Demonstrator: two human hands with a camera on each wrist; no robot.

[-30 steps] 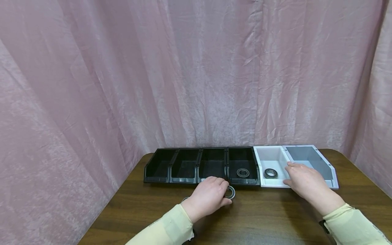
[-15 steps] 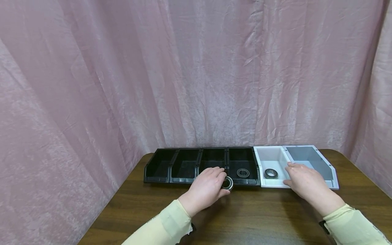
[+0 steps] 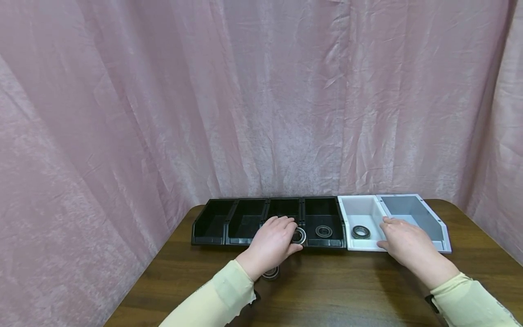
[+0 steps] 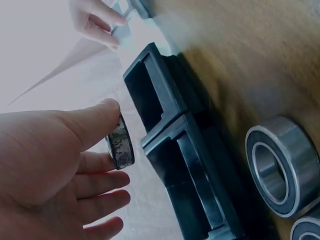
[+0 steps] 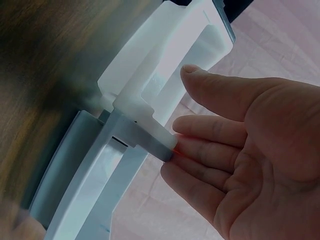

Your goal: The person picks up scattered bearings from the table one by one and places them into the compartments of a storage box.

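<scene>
My left hand (image 3: 271, 240) pinches a ball bearing (image 3: 303, 236) between thumb and forefinger, over the front of the third black bin (image 3: 284, 206). Seen from the left wrist, this bearing (image 4: 121, 143) is edge-on and the other fingers stay loosely extended. My right hand (image 3: 406, 238) rests with relaxed fingers by the wall between the white bin (image 3: 354, 210) and the grey bin (image 3: 412, 206); the right wrist view shows its fingertips (image 5: 175, 142) at that wall, holding nothing. One bearing (image 3: 324, 231) lies in the fourth black bin (image 3: 320, 208), another (image 3: 361, 232) in the white bin.
Under my left wrist a bearing (image 3: 271, 273) lies on the wooden table (image 3: 327, 290); the left wrist view shows two there, a large one (image 4: 302, 155) and one cut off by the frame (image 4: 306, 227). Two more black bins (image 3: 245, 222) stand at left. Pink curtains (image 3: 261, 100) hang behind.
My left hand has lifted the bearing away from me and slightly left, from before the bins to over the third black one. The bearing under the wrist now shows more. My right hand stays put.
</scene>
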